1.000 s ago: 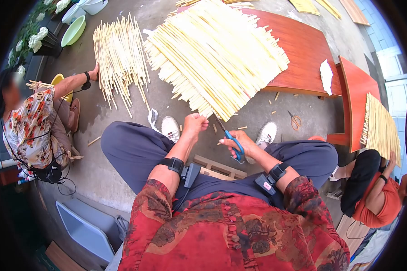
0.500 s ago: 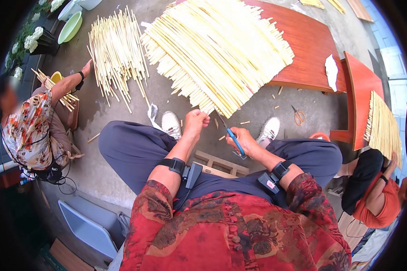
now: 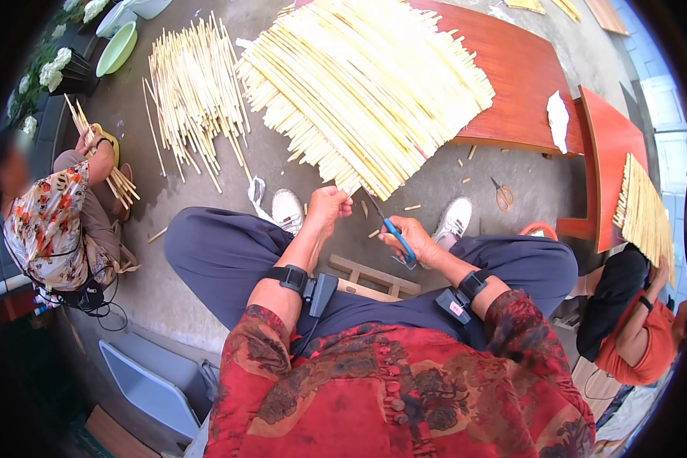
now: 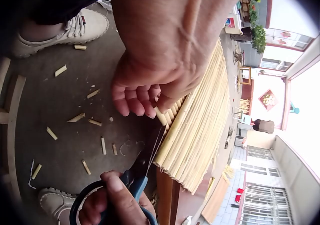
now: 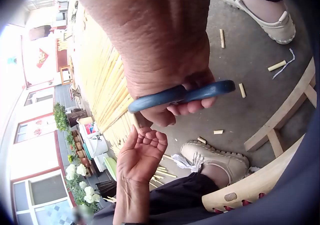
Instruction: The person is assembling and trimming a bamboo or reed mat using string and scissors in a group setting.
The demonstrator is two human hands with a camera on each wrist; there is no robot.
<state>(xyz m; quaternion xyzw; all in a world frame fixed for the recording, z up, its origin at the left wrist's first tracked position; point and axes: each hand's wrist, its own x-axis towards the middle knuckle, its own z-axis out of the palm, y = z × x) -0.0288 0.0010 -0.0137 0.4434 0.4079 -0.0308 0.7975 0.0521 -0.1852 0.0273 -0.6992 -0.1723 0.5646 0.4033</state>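
Observation:
A mat of pale stalks [image 3: 366, 91] laid side by side lies over a red-brown table, its near corner between the two hands. The left hand [image 3: 328, 208] pinches a stalk end at that corner; in the left wrist view its thumb and fingers [image 4: 134, 99] meet at the cut ends. The right hand [image 3: 409, 238] grips blue-handled scissors [image 3: 397, 237], with fingers through the loops. In the left wrist view the scissors' blades [image 4: 150, 152] lie along the mat's edge, near the left fingertips. The right wrist view shows the blue handles [image 5: 182, 96] across the right hand.
Cut stalk pieces [image 4: 61, 70] and orange-handled scissors [image 3: 503, 197] lie on the floor. Loose stalks [image 3: 198, 91] are spread at the left. A wooden stool [image 3: 374, 278] stands between the knees. One person sits at far left with stalks, another at far right beside a smaller mat [image 3: 646, 206].
The person at the left has drawn an arm back from the loose stalks to the bundle in hand. Both of my hands stay at the mat's corner, the scissors almost unmoved.

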